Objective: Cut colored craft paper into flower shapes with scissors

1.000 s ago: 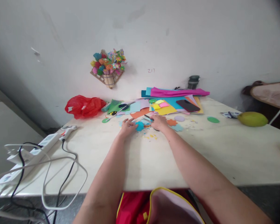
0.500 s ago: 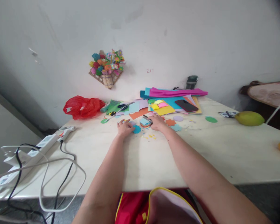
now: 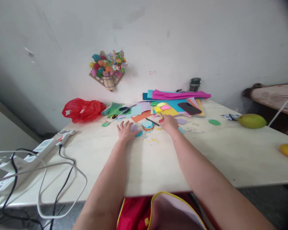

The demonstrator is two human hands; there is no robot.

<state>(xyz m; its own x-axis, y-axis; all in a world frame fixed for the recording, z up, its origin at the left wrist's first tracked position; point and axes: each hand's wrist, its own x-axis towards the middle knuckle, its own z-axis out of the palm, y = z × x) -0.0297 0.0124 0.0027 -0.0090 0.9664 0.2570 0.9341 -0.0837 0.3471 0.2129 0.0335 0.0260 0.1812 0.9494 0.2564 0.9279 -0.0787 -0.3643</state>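
Observation:
My left hand [image 3: 126, 131] rests on the table with its fingers spread, beside a blue paper flower [image 3: 139, 133] and a lilac paper piece [image 3: 133, 127]. Just right of these sits a small round roll or tin [image 3: 148, 125] with a light blue top. A slim dark pen-like tool [image 3: 153, 122] lies by it, slanting toward my right hand [image 3: 169, 123]. That hand is open and palm down over paper cutouts, with a red cutout [image 3: 161, 120] at its fingertips. A light blue cutout [image 3: 181, 130] shows partly from under the wrist, and a lilac oval [image 3: 181, 121] lies beyond.
Coloured sheets [image 3: 175, 108], a phone [image 3: 189, 108] and scissors [image 3: 125, 110] lie at the back. A red plastic bag [image 3: 84, 110] is at left, near a power strip [image 3: 42, 148] with loose cables. A green oval [image 3: 214, 122] and a mango [image 3: 252, 121] lie right.
My right hand has moved slightly right, away from the round item, and let go of the dark tool. My left hand has shifted a little left, its fingers more spread.

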